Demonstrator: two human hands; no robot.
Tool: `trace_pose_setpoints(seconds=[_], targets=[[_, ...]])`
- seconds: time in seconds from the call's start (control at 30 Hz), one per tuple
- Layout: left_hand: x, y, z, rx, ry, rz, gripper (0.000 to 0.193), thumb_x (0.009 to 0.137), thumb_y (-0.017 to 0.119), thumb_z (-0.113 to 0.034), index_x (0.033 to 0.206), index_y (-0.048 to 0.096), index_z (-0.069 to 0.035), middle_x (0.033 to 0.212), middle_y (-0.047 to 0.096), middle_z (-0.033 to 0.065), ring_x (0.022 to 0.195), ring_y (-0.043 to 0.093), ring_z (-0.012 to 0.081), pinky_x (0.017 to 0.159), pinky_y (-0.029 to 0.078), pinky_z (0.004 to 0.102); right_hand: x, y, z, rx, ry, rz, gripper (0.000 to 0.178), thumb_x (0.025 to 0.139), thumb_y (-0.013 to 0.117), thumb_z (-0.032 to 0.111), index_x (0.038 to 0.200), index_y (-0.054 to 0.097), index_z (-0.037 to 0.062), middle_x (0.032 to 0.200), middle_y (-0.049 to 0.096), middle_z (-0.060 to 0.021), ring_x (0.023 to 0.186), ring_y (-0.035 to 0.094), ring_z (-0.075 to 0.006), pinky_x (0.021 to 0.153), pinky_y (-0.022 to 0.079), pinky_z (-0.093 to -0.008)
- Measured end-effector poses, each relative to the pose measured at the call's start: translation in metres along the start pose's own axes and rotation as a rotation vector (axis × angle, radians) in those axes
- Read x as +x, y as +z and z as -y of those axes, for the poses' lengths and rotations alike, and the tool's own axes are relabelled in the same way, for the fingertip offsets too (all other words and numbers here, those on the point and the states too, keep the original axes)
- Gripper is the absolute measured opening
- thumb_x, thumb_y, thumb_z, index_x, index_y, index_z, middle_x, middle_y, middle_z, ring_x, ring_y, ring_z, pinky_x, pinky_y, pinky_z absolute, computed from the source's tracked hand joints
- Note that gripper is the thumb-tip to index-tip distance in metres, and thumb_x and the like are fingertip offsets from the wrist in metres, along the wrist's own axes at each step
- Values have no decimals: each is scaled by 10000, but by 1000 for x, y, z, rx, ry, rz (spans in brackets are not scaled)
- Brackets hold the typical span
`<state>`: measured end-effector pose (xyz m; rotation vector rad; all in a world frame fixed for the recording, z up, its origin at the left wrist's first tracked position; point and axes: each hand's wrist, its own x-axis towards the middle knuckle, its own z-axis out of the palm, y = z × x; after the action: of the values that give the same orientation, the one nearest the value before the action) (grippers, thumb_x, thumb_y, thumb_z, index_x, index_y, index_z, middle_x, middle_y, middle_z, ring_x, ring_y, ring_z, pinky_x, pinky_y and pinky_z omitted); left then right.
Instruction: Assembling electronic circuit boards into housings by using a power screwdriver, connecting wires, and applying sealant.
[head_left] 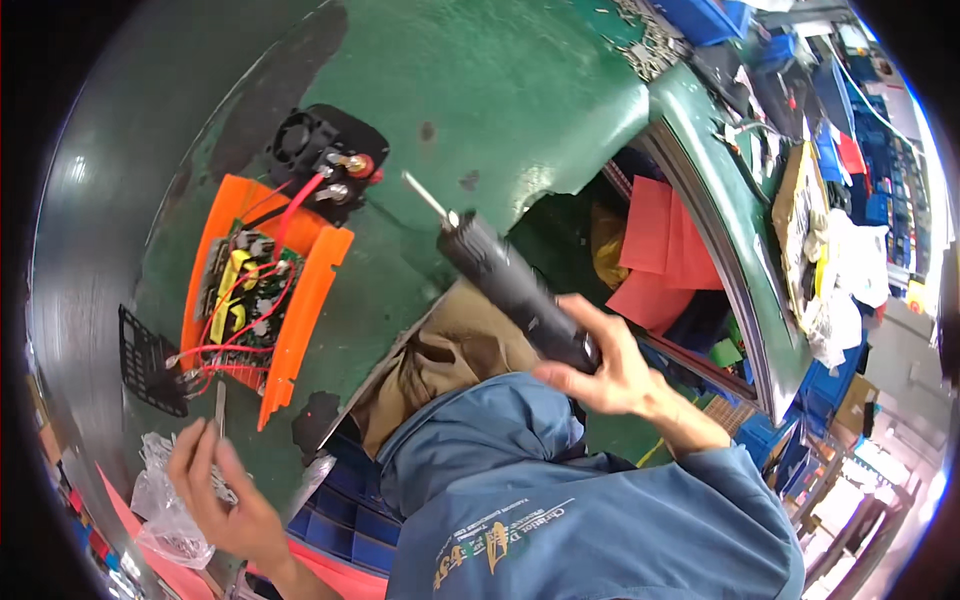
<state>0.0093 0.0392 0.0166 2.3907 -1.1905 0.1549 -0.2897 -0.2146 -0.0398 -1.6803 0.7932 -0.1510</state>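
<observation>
In right hand [610, 370], black electric screwdriver [510, 285] (bit apparently bare).

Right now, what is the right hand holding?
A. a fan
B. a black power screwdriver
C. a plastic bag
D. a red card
B: the right hand grips the black power screwdriver, its bit pointing up over the green table.

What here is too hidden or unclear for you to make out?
Head view only:
- Whatever the left hand pinches in the clear plastic bag: too small, fingers cover it.
- Circuit board parts in the orange housing: too small.
- Electric screwdriver handle: wrapped by the right hand.
</observation>
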Motion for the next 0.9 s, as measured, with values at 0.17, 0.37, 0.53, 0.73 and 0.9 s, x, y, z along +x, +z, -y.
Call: trace_pose_setpoints(seconds=[0.17,0.37,0.53,0.73,0.9], targets=[[-20,-16,53,197,-125,-51,202,1019,603,-39,1180,694,42,1199,681,136,1131,638,271,1020,482,377,38,-24,5,-263,-37,-111,602,829,815,191,1329,540,-2,895,709,-129,817,724,-206,752,552,-341],[-74,-61,119,336,-348,-54,229,1005,620,-65,1203,683,32,1212,676,162,1104,644,276,957,516,369,51,-22,26,-286,26,-118,584,850,801,226,1326,544,6,1042,721,-196,1011,712,-283,879,534,-392],[-77,-34,112,195,-469,-85,230,957,685,-113,1175,697,-40,1138,685,114,1005,657,243,865,536,354,27,-2,-3,-135,184,-200,494,940,725,221,1361,547,33,957,625,-7,775,561,-111,664,465,-260],[-71,-52,102,133,-597,-29,189,956,674,-59,1140,716,-48,1064,694,98,946,674,189,820,536,313,7,16,-29,209,155,-81,467,889,738,207,1263,561,-10,926,617,-37,788,565,-110,703,446,-247],[-47,-51,108,136,-377,-1,233,914,706,-37,1143,741,-53,1048,687,93,913,668,218,794,524,309,-6,59,-10,276,226,29,446,811,703,244,1158,576,-4,798,620,-38,682,550,-88,599,404,-221]])
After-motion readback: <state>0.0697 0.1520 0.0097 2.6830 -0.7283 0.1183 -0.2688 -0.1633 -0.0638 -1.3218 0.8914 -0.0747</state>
